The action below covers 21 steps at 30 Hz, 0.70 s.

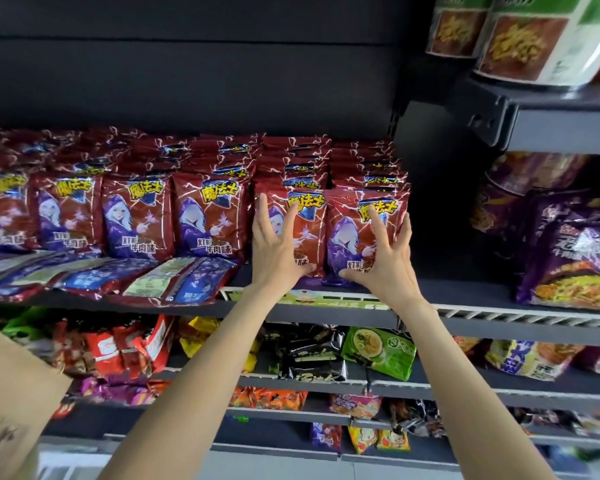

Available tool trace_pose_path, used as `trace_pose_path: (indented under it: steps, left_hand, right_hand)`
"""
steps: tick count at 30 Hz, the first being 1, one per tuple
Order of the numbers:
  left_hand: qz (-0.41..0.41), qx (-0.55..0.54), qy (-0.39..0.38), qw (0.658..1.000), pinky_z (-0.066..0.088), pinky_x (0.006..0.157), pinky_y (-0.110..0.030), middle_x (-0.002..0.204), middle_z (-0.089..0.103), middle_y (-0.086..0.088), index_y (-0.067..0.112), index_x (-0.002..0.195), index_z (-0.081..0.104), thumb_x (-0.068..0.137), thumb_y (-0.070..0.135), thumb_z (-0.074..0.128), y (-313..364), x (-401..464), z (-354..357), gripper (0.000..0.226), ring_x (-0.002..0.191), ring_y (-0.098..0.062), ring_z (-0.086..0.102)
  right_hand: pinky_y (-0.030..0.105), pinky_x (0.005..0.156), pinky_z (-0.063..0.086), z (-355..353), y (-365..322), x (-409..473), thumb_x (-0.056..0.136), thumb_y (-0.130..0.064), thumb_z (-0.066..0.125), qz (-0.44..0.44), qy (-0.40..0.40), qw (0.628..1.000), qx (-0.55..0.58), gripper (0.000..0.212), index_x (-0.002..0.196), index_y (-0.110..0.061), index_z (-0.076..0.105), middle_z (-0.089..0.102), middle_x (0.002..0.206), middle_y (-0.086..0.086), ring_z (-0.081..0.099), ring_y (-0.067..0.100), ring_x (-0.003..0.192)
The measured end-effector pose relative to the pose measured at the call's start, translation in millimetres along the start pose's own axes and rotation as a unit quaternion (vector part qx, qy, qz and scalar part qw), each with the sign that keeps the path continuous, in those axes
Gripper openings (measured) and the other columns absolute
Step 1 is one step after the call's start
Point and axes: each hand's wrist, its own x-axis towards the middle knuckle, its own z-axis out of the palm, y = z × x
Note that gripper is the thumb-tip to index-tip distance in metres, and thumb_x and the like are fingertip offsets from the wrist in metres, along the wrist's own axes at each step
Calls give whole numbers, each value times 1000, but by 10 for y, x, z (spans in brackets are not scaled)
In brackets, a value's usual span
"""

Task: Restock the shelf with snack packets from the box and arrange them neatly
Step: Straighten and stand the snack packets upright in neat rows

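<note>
The left hand lies against the front of an upright red snack packet, fingers straight and spread, thumb pointing toward the packet's lower edge; it presses rather than grips. The forearm rises steeply from the lower middle of the view. Just to its right, the right hand is spread wide around the end packet of the row, fingertips curling over its right edge and thumb against its bottom corner, so it grasps that packet. Its forearm comes up from the lower right. Both packets stand on the shelf, long axis vertical, printed faces toward the camera, touching side by side at the right end of a row of like packets. Flat packets lie at the shelf's front further left. A cardboard box fills the lower left corner.
</note>
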Motion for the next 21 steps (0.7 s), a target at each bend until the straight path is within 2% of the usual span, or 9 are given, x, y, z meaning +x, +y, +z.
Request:
trace_pose_path:
  steps: [2,5,8,10,13,16,19,21]
  left_hand:
    - [-10,3,6,1000,18,112,-58,150,-33,-10,36,149,-2,64,47,81,-56,19,-1,119,142,-39,-10]
    - [-18,-85,19,996,33,108,-50,150,-33,-4,38,148,2,62,32,86,-105,-2,-21,120,141,-37,5]
    - [-10,-106,28,994,35,106,-39,150,-32,-4,36,148,1,63,27,87,-111,-36,-39,122,142,-30,11]
    - [1,-113,17,993,36,104,-36,150,-34,-4,37,148,-2,64,24,86,-94,-28,-43,122,143,-28,8]
    - [29,-107,0,994,38,103,-39,148,-37,-3,38,148,-2,65,22,85,-79,-3,-35,121,144,-28,6]
    - [19,-74,0,997,36,106,-46,149,-36,-6,37,148,-3,66,30,84,-104,-11,-2,120,142,-35,6]
    - [5,-19,0,1000,23,112,-54,150,-33,-11,34,149,-1,72,41,78,-97,-48,8,110,141,-43,-2]
    - [4,3,9,1000,18,113,-53,152,-27,-11,32,150,4,80,43,70,-54,-95,-57,97,140,-45,-6]
  right_hand:
    - [47,91,46,11,-46,22,64,-39,85,10,1,1000,-13,117,148,-44,4,-20,155,14,23,42,137]
    - [44,85,49,17,-93,33,63,-41,85,25,17,999,-30,117,147,-45,4,-20,155,13,30,43,133]
    - [45,83,49,25,-85,29,62,-41,85,41,28,999,-21,116,146,-48,5,-18,155,11,31,42,133]
    - [47,85,48,29,-66,41,62,-39,86,39,23,999,-9,117,147,-47,6,-17,155,12,30,44,133]
    - [50,90,45,15,-48,53,63,-36,86,36,7,999,3,117,146,-46,5,-18,155,12,24,46,134]
    - [52,95,42,1,-37,54,64,-36,86,31,-4,999,-4,118,147,-45,3,-21,154,12,19,46,137]
    - [58,102,34,-1,-33,40,63,-40,85,25,4,999,-21,118,148,-43,3,-23,154,15,8,48,140]
    - [61,105,27,-14,-46,2,64,-41,84,28,17,999,-27,116,149,-42,6,-22,154,19,1,47,141]
